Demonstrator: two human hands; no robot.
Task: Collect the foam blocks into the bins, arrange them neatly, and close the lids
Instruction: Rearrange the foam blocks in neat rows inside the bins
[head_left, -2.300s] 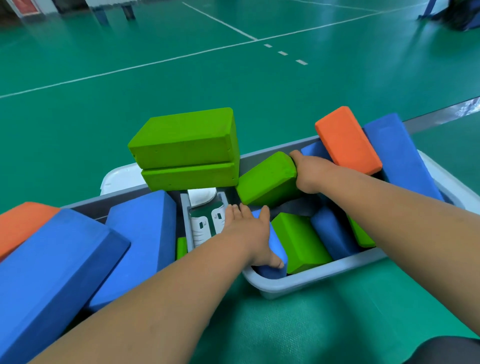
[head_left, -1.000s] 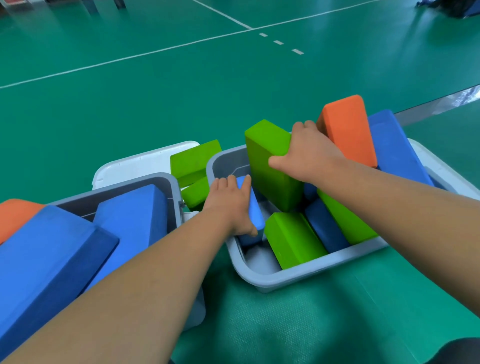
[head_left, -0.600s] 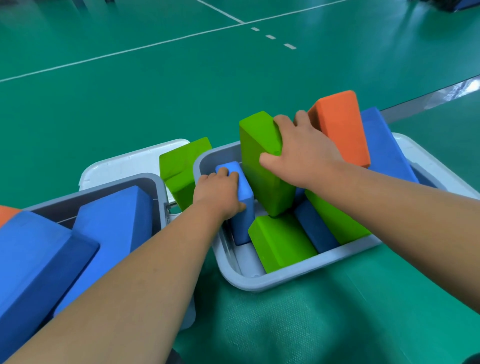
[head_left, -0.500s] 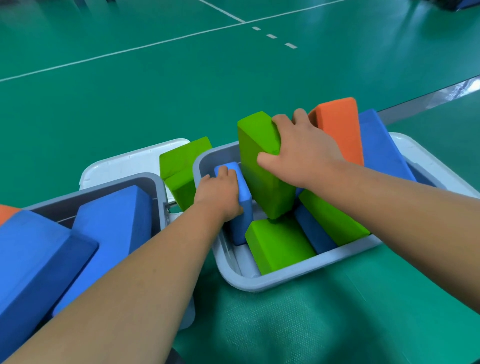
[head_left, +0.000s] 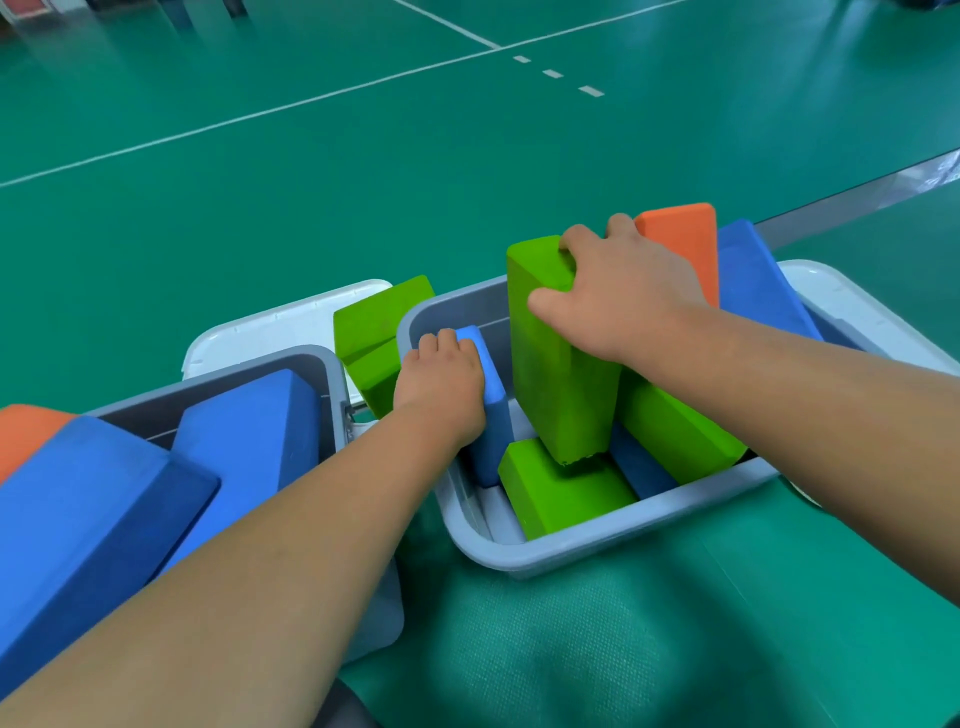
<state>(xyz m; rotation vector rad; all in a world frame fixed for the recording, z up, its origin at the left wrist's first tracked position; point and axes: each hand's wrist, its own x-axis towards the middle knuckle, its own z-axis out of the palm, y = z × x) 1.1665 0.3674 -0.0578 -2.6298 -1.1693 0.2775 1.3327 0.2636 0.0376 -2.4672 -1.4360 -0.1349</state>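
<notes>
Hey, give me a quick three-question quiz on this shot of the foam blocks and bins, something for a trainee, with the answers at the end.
1. Pick one: which colour of block does the right hand grip? A orange, B green, C blue.
2. True or false: the left hand holds an orange block.
3. Count: how many green blocks show inside the grey bin that both hands reach into?

Key
1. B, the upright green block.
2. False, its fingers curl over a blue block.
3. Three.

Green floor (head_left: 260, 218) (white lines (head_left: 363, 86))
</notes>
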